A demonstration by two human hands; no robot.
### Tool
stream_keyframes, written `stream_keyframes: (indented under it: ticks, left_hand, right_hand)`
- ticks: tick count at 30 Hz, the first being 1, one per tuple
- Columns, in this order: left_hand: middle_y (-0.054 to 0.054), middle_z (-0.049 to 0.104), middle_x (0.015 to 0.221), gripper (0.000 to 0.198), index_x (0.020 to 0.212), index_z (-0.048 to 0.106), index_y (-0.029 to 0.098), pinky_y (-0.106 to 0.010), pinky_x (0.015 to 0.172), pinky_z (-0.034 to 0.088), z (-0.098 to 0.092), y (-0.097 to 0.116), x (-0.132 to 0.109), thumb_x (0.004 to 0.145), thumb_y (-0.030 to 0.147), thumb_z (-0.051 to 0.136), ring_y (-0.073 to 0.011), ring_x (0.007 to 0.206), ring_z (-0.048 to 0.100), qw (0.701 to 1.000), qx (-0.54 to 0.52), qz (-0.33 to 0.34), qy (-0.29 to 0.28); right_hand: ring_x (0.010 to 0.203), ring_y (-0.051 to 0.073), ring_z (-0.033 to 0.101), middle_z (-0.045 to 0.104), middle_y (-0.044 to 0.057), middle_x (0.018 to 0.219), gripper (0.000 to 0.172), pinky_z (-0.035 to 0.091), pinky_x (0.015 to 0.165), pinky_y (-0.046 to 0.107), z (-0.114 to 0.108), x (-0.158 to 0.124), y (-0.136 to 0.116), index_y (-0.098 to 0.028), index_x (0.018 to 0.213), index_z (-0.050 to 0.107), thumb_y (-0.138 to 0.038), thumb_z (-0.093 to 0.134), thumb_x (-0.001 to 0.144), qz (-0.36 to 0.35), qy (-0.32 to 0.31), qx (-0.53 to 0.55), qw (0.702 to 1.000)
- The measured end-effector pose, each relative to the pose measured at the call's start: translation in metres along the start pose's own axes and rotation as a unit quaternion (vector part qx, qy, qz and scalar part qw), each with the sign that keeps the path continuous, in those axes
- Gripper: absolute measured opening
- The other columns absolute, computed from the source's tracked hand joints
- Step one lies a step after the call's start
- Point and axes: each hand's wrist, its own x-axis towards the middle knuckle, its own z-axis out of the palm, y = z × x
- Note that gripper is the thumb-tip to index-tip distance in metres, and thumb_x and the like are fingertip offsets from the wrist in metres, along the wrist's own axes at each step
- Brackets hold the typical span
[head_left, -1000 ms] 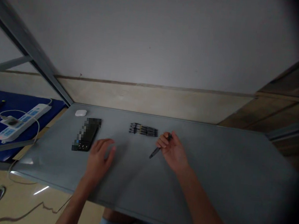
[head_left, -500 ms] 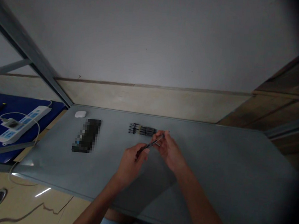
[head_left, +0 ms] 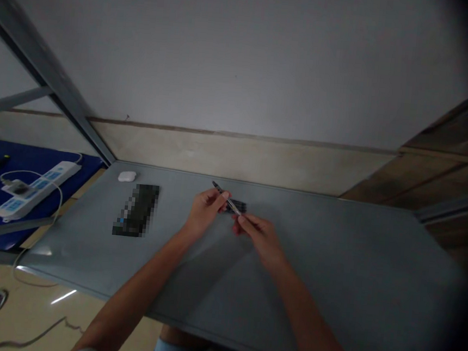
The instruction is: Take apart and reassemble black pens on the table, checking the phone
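Note:
My two hands meet over the far middle of a grey table point(head_left: 332, 271). A thin dark pen point(head_left: 226, 199) runs between them. My left hand point(head_left: 205, 208) pinches its far end, the tip sticking out up and to the left. My right hand point(head_left: 259, 238) is closed on its near end. Just behind the hands lies a row of several black pens point(head_left: 240, 205), partly hidden by my fingers.
A black phone-like slab point(head_left: 136, 209) and a small white case point(head_left: 127, 176) lie on the table's left part. Off the left edge, a white power strip point(head_left: 32, 188) with a cable rests on a blue surface. A grey metal frame rises at left; a wall stands close behind.
My left hand left the table by the black slab, came across and took the pen's other end. Both hands then carried the pen back toward the row of pens.

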Motion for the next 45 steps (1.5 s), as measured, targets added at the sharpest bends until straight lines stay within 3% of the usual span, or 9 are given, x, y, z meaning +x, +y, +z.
stream_keyframes:
  ticks: [3, 6, 10, 13, 17, 22, 25, 38, 45]
  left_hand:
    - [-0.001, 0.061, 0.066, 0.041, 0.087, 0.068, 0.014, -0.022, 0.057, 0.041, 0.005, -0.014, -0.006, 0.087, 0.053, 0.056, -0.01, 0.058, 0.053, 0.997, 0.054, 0.009, -0.047]
    - [-0.003, 0.063, 0.073, 0.044, 0.088, 0.065, 0.015, -0.023, 0.061, 0.044, -0.002, -0.016, -0.01, 0.093, 0.053, 0.043, -0.0114, 0.063, 0.056, 0.994, 0.085, 0.019, -0.063]
    - [-0.002, 0.062, 0.07, 0.043, 0.088, 0.062, 0.017, -0.024, 0.062, 0.043, -0.03, -0.012, 0.0, 0.097, 0.049, 0.036, -0.0126, 0.062, 0.057, 0.975, 0.221, 0.028, 0.025]
    - [-0.004, 0.067, 0.074, 0.03, 0.104, 0.062, 0.017, -0.026, 0.067, 0.042, -0.055, -0.011, 0.009, 0.094, 0.042, 0.048, -0.0154, 0.068, 0.061, 0.915, 0.389, 0.014, 0.108]
    - [-0.008, 0.072, 0.083, 0.026, 0.101, 0.066, 0.017, -0.029, 0.072, 0.043, -0.075, -0.013, 0.011, 0.093, 0.036, 0.051, -0.0195, 0.076, 0.066, 0.842, 0.516, -0.033, 0.154]
    - [-0.012, 0.071, 0.095, 0.029, 0.094, 0.07, 0.017, -0.031, 0.076, 0.043, -0.076, -0.015, 0.008, 0.093, 0.035, 0.049, -0.0219, 0.084, 0.066, 0.804, 0.577, -0.053, 0.132]
    - [-0.013, 0.069, 0.096, 0.031, 0.096, 0.072, 0.016, -0.032, 0.076, 0.044, -0.074, -0.018, 0.008, 0.093, 0.035, 0.048, -0.023, 0.085, 0.065, 0.786, 0.605, -0.067, 0.111]
    - [-0.012, 0.067, 0.102, 0.029, 0.11, 0.066, 0.019, -0.034, 0.073, 0.045, -0.073, -0.023, 0.008, 0.094, 0.036, 0.048, -0.0247, 0.086, 0.064, 0.769, 0.621, -0.062, 0.139]
    - [-0.013, 0.065, 0.107, 0.03, 0.111, 0.065, 0.017, -0.041, 0.093, 0.041, -0.057, -0.025, 0.003, 0.096, 0.03, 0.043, -0.0274, 0.105, 0.054, 0.77, 0.612, 0.114, 0.14]
  right_hand:
    - [0.07, 0.018, 0.062, 0.068, 0.003, 0.073, 0.029, 0.047, 0.073, 0.031, 0.002, 0.0, 0.0, -0.019, 0.092, 0.075, -0.044, 0.061, 0.086, -0.008, 0.001, -0.093, 0.996]
    - [0.07, 0.019, 0.065, 0.071, 0.002, 0.076, 0.032, 0.049, 0.071, 0.032, 0.006, 0.001, 0.003, -0.021, 0.106, 0.073, -0.042, 0.063, 0.084, 0.007, 0.006, -0.09, 0.996]
    - [0.069, 0.02, 0.065, 0.071, 0.002, 0.074, 0.034, 0.05, 0.069, 0.033, 0.003, 0.003, 0.009, -0.025, 0.111, 0.071, -0.041, 0.067, 0.082, -0.004, 0.053, -0.094, 0.994]
    - [0.067, 0.02, 0.063, 0.071, 0.003, 0.075, 0.024, 0.048, 0.066, 0.033, -0.005, 0.005, 0.012, -0.026, 0.099, 0.074, -0.04, 0.069, 0.08, -0.046, 0.101, -0.152, 0.982]
    - [0.068, 0.02, 0.059, 0.071, 0.007, 0.089, 0.019, 0.046, 0.064, 0.034, -0.012, 0.007, 0.013, -0.025, 0.091, 0.075, -0.039, 0.063, 0.085, -0.109, 0.133, -0.263, 0.949]
    - [0.102, 0.028, 0.056, 0.063, 0.01, 0.107, 0.023, 0.045, 0.095, 0.047, -0.014, 0.008, 0.022, -0.026, 0.106, 0.072, -0.034, 0.057, 0.09, -0.2, 0.137, -0.425, 0.872]
    - [0.113, 0.029, 0.05, 0.058, 0.012, 0.118, 0.03, 0.042, 0.101, 0.049, -0.014, 0.008, 0.028, -0.026, 0.117, 0.069, -0.033, 0.054, 0.092, -0.217, 0.134, -0.477, 0.841]
    - [0.122, 0.031, 0.045, 0.057, 0.01, 0.127, 0.026, 0.041, 0.104, 0.052, -0.013, 0.007, 0.025, -0.026, 0.111, 0.07, -0.026, 0.05, 0.094, -0.242, 0.086, -0.52, 0.815]
    - [0.105, 0.028, 0.052, 0.065, 0.008, 0.104, 0.019, 0.045, 0.094, 0.047, -0.013, 0.007, 0.023, -0.024, 0.102, 0.067, -0.02, 0.051, 0.092, -0.22, 0.041, -0.524, 0.822]
